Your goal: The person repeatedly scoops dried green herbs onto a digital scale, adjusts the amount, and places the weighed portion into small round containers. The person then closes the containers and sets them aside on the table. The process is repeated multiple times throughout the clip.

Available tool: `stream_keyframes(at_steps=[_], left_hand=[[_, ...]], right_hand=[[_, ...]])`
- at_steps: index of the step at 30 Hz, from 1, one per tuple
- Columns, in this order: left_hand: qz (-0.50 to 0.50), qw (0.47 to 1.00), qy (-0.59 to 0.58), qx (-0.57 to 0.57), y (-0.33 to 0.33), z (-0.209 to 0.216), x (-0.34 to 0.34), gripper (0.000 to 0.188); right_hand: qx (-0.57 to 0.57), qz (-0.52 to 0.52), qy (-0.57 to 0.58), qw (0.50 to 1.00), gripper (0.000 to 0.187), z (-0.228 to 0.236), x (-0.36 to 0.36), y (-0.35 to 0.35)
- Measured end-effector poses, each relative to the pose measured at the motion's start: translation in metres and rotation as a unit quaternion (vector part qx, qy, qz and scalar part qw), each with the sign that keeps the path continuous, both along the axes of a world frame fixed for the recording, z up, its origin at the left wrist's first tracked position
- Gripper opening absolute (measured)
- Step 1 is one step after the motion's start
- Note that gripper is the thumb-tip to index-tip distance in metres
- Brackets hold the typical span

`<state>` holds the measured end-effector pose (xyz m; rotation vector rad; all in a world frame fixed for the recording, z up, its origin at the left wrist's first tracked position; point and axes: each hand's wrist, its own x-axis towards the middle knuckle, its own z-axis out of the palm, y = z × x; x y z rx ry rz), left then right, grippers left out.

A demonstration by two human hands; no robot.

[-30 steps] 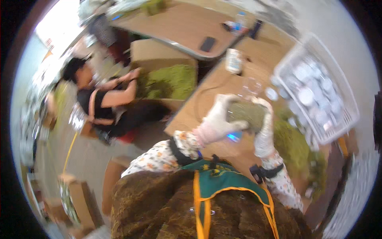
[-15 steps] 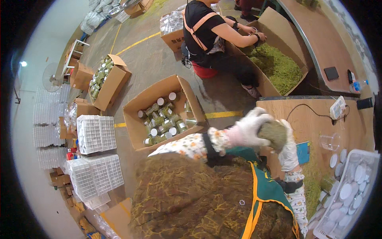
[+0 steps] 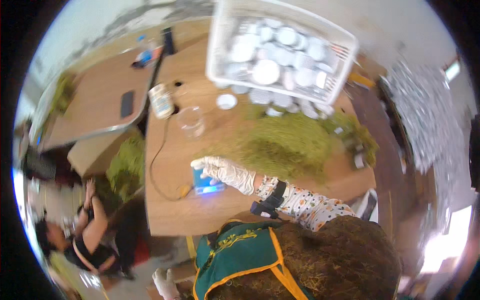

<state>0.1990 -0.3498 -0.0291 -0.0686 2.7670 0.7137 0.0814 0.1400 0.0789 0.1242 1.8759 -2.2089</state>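
One white basket [image 3: 213, 55] of pale lids [image 3: 266, 72], right hand [image 3: 229, 173], left hand [image 3: 166, 286], both with fingers apart

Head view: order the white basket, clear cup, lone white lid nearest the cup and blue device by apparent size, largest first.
1. White basket
2. Clear cup and blue device: too alike to rank; the right hand covers part of the device
3. Lone white lid

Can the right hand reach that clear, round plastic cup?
Probably yes: the white-gloved right hand is close to the clear, round plastic cup on the brown table, and nothing seems to stand between them.
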Motion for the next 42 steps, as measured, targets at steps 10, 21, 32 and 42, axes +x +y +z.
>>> stream_keyframes(at_steps=[10, 21, 32, 42], left_hand=[[-0.205, 0.975, 0.074, 0.03, 0.126, 0.047, -0.144, 0.046], [-0.26, 0.963, 0.072, -0.002, 0.177, 0.068, -0.165, 0.048], [-0.249, 0.966, 0.069, 0.004, 0.165, 0.087, -0.143, 0.048], [-0.24, 0.964, 0.112, 0.018, 0.156, 0.077, -0.15, 0.047]], right_hand=[[0.606, -0.572, 0.043, 0.551, 0.045, 0.02, 0.254, 0.324], [0.627, -0.493, -0.361, 0.483, 0.071, -0.053, 0.379, 0.401], [0.65, -0.489, -0.249, 0.526, 0.054, -0.085, 0.355, 0.37], [0.486, -0.604, 0.003, 0.632, 0.043, -0.061, 0.334, 0.353]])
